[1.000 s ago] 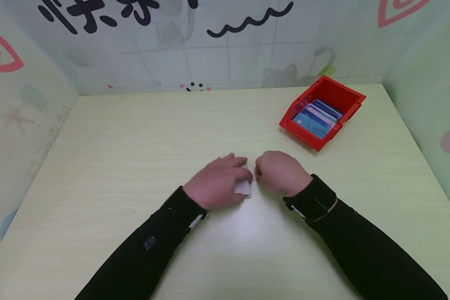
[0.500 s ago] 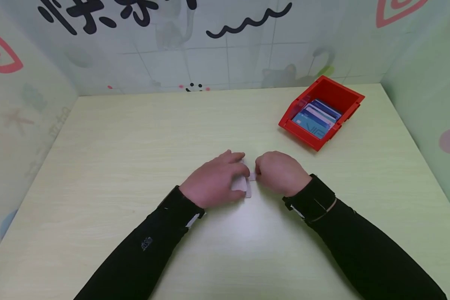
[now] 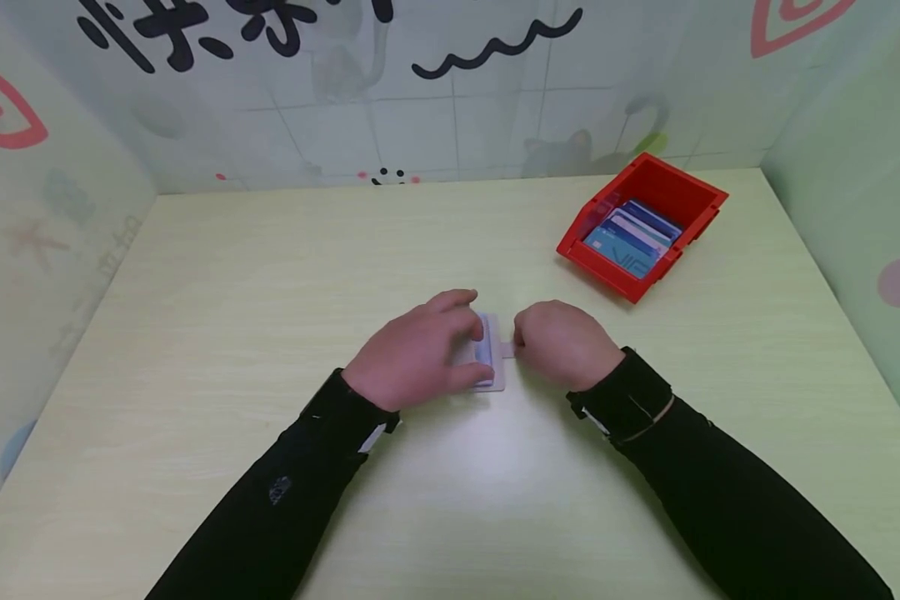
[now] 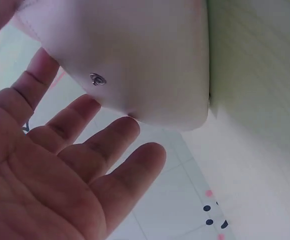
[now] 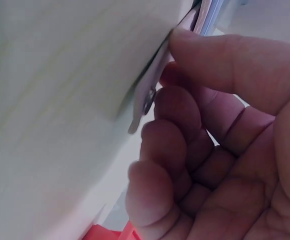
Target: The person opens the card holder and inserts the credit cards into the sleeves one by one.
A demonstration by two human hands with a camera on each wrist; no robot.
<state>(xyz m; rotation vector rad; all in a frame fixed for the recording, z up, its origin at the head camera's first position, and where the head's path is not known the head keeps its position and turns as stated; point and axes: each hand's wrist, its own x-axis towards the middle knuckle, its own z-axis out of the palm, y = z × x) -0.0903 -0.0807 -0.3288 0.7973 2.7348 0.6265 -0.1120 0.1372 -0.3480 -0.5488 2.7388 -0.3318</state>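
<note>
A pale pink card holder (image 3: 498,367) lies on the table between the hands, with bluish sleeves or cards (image 3: 483,346) showing inside. My left hand (image 3: 420,352) holds its lifted cover (image 4: 155,55), fingertips at the edge; a metal snap (image 4: 98,79) sits on that cover. The thumb reaches over the holder's near part. On the right, my right hand (image 3: 566,343) pinches the closing strap (image 5: 149,87) between thumb and curled index finger. The strap has its own metal snap. The left hand hides most of the cover in the head view.
A red bin (image 3: 603,271) with several blue and pink cards (image 3: 630,242) stands at the back right of the pale wooden table (image 3: 270,275). Printed walls rise behind (image 3: 390,125) and at both sides.
My left hand has moved left and slightly away, lifting the cover so the inside of the card holder shows. The right hand has stayed nearly still on the strap.
</note>
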